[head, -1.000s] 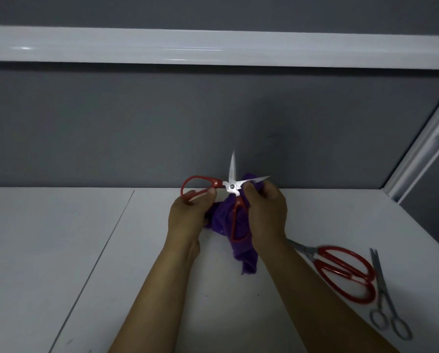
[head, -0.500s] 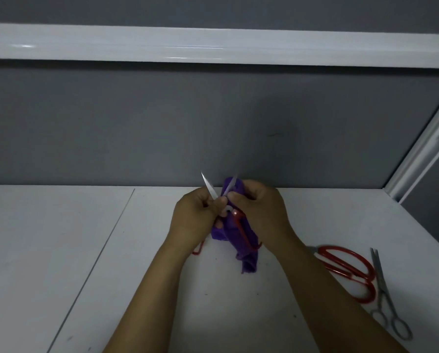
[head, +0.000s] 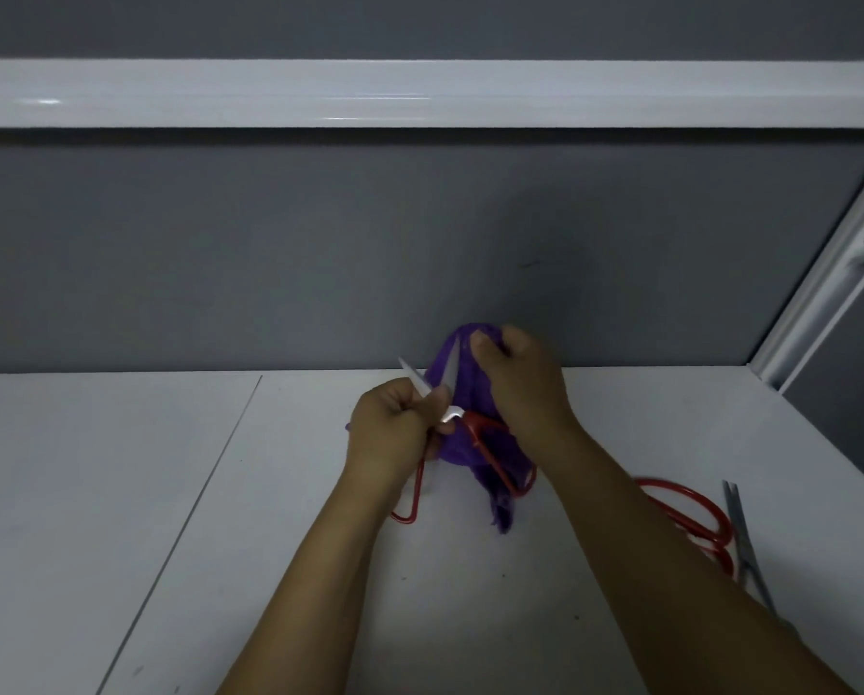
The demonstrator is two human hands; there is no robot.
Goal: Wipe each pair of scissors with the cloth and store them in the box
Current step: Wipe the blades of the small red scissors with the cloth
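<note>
Purple cloth [head: 462,451], centre frame: bunched over one blade of the open red-handled scissors [head: 470,423], held above the table [head: 119,494].

Hazard, as I read it: the other blade juts bare toward the upper left past the left hand [head: 395,433]. A slip while wiping could nick a finger, or the hanging handles could swing shut.

Left hand: clenched round the scissors near the pivot.

Right hand [head: 525,388]: pinching cloth round the blade, wrist arched.

Lower right: second red scissors [head: 691,514], steel scissors [head: 743,539].

Box: not visible.
</note>
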